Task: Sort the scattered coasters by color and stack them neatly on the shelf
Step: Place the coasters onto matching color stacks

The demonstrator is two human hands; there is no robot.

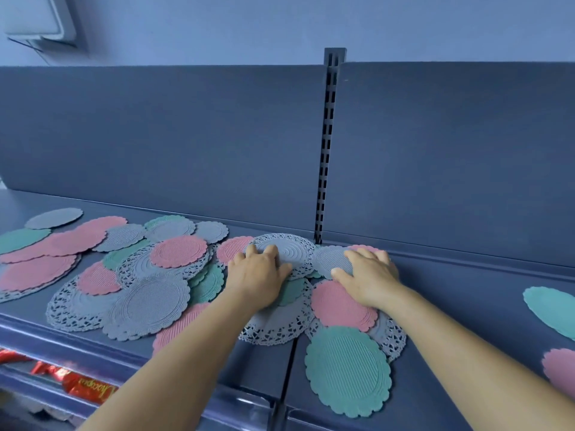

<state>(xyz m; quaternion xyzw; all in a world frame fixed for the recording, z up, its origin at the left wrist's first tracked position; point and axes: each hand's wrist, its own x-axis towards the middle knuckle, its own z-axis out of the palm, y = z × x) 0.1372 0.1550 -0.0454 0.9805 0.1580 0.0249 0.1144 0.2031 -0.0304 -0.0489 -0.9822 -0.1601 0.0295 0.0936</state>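
Seen from the head camera, both hands lie flat on a loose heap of coasters spread over the shelf (451, 275), a dark blue-grey deck with a tall back panel and a slotted upright (326, 150) at the seam.

Left hand (259, 275) rests palm down with fingers straight and slightly fanned, its fingertips on the lace coaster (295, 248), a pale grey round with a pierced lacy border and concentric rings at the centre. Right hand (370, 276) is also spread flat, thumb out to the left, its fingers lying across the grey coaster (329, 259), a ribbed disc just beside the lace one; a pink edge shows beyond its fingertips. Neither hand pinches anything.

Under the right wrist sits a pink coaster (336, 303), ribbed with a scalloped rim, overlapping a larger lacy grey one. Nearer the shelf's front edge lies a teal coaster (348, 370), oval in this view, scalloped, with straight ribs in the middle.

Leftward the pile runs on: pink, teal and grey discs, overlapping in no colour order, some plain-edged and some lacy. Well apart at the right edge lie a teal one (550, 306) and a pink one (560, 368), both partly cut off.

Below the shelf front at the lower left, red foil packets (84, 387) show.
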